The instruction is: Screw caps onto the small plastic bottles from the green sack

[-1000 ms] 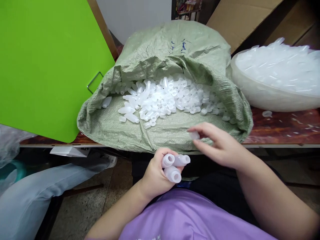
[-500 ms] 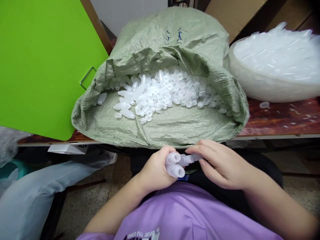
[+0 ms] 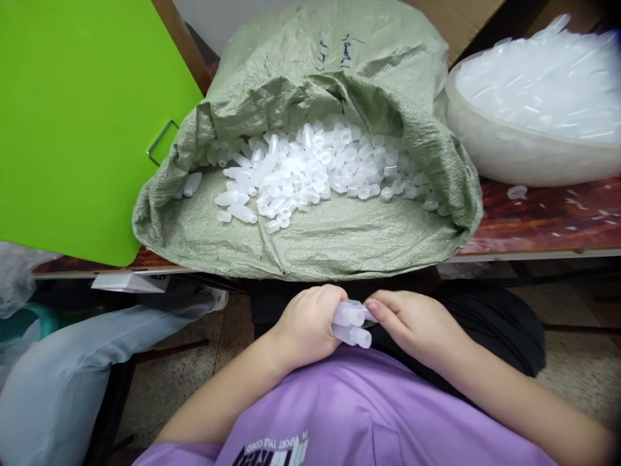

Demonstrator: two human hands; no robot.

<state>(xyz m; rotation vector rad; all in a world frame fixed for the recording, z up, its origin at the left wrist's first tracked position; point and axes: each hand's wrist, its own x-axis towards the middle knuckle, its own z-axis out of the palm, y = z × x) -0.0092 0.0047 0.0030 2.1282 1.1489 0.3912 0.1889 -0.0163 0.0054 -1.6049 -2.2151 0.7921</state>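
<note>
Head view: green board (image 3: pixel 72 116) at 10 o'clock. Open woven sack (image 3: pixel 310 252) at 12, loose white vials (image 3: pixel 310 168) piled inside. Full white bowl (image 3: pixel 504 162) at 2. Left hand (image 3: pixel 305 323) at 6, closed round a bunch of small bottles (image 3: pixel 352 323). Right hand (image 3: pixel 412 323) at its 3 o'clock, fingertips pinched on the top bottle's neck.

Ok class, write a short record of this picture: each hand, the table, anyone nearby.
Left hand: closed round several small clear bottles
Right hand: touching those bottles' necks
Sack: green, open, lying on the table, holding loose bottles
Bowl: white, heaped with clear plastic pieces, right of the sack
Board: bright green, left of the sack
Nearby: another person's leg, lower left
</note>
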